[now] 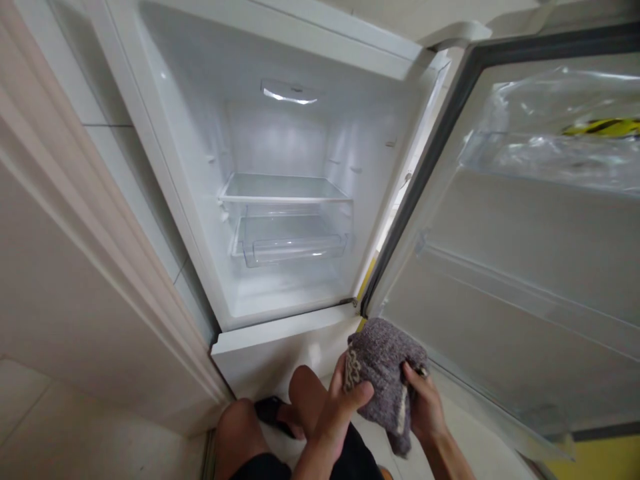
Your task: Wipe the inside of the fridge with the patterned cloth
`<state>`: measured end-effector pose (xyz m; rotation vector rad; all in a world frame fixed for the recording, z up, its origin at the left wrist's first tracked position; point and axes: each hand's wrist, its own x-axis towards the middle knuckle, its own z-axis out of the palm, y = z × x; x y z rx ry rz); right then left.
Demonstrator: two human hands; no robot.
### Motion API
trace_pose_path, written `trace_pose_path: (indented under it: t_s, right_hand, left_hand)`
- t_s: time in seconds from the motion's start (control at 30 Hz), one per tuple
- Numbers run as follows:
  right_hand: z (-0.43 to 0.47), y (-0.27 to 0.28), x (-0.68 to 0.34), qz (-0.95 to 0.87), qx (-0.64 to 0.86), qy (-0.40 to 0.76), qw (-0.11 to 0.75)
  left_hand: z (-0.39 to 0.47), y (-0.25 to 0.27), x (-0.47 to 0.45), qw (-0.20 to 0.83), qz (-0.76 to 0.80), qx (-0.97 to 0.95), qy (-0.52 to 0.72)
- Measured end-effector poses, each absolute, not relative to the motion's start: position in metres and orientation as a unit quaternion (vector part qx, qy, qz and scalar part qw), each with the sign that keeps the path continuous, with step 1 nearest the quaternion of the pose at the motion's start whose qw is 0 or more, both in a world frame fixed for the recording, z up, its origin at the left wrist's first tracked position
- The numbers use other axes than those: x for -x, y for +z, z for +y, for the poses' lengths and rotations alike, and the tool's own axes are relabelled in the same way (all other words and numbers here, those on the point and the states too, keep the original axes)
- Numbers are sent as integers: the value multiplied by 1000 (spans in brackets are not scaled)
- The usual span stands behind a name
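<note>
Between my two hands is a folded grey-purple cloth point(385, 367) with pale trim along its edges. My left hand point(340, 407) grips its left side, thumb lying over the front. On the right side, my right hand point(425, 400) pinches the cloth near a dark spot I cannot make out. The cloth hangs in front of an open fridge point(280, 280), close to the lower hinge corner. Inside the fridge are a glass shelf point(285, 188) and a clear drawer point(295, 250) below it.
The fridge door point(525, 220) stands wide open on the right, with clear door racks point(510, 287). Clear plastic wrapping with yellow-black tape point(605, 127) lies in the upper rack. A pinkish door frame point(100, 233) runs down the left. My bent knees point(240, 433) are close to the fridge base.
</note>
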<state>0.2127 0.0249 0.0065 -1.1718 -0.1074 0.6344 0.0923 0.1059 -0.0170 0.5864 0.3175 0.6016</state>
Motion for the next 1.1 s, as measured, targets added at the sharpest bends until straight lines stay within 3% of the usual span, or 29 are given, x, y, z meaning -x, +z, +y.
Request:
trace_pose_path:
  t_s: [0.1, 0.33, 0.67, 0.83, 1.1]
  right_hand:
    - [14, -6, -197, 12, 518, 355, 778]
    - [-14, -24, -181, -7, 507, 375, 776]
    - [-59, 14, -259, -344, 645, 313, 606]
    - [-104, -2, -296, -270, 661, 246, 655]
    - [-190, -24, -325, -84, 642, 194, 737]
  left_hand:
    - [98, -19, -96, 902, 158, -293, 274]
    - [75, -19, -102, 902, 169, -257, 302]
    - [36, -34, -136, 818, 241, -266, 449]
    - [32, -46, -139, 766, 286, -338, 467]
    - [10, -51, -134, 815, 285, -303, 403]
